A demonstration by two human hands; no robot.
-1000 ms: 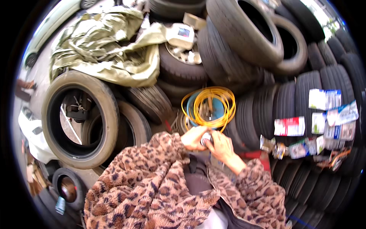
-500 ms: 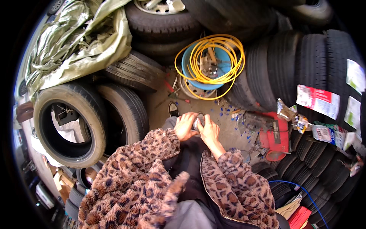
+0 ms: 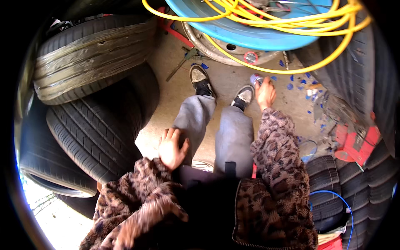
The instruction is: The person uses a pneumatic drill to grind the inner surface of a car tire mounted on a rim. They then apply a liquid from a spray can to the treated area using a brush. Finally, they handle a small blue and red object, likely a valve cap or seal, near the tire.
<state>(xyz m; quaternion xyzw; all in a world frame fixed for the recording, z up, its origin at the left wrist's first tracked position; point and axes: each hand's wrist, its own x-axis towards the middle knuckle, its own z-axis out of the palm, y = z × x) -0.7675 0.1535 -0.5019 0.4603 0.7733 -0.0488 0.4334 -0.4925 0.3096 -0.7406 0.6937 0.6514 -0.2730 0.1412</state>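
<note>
My right hand (image 3: 266, 93) is closed round a small purplish-silver cylinder (image 3: 256, 78), can-like, just above the floor beside my right shoe (image 3: 244, 96). Only the cylinder's end shows past the fingers, so its exact kind is unclear. My left hand (image 3: 171, 149) rests on the grey trouser leg (image 3: 192, 114) near the knee, holding nothing, with thumb and fingers apart. Beyond my feet, a wheel rim (image 3: 233, 47) lies under a wide blue basin (image 3: 246, 36). Coils of yellow hose (image 3: 291, 71) lie over the basin, with tools partly visible inside.
Stacked tyres (image 3: 91, 133) crowd the left side, one wrapped in clear film (image 3: 96, 54). At the right are a red jack-like tool (image 3: 358, 141), more tyres (image 3: 323, 179) and a blue hose (image 3: 333, 192). Blue scraps (image 3: 290, 86) and a thin green-handled tool (image 3: 182, 62) lie on the floor.
My hands, together around the small cylinder before, are now apart. The right has carried it down towards the floor; the left has let go and moved to my leg. My view has tilted and come closer.
</note>
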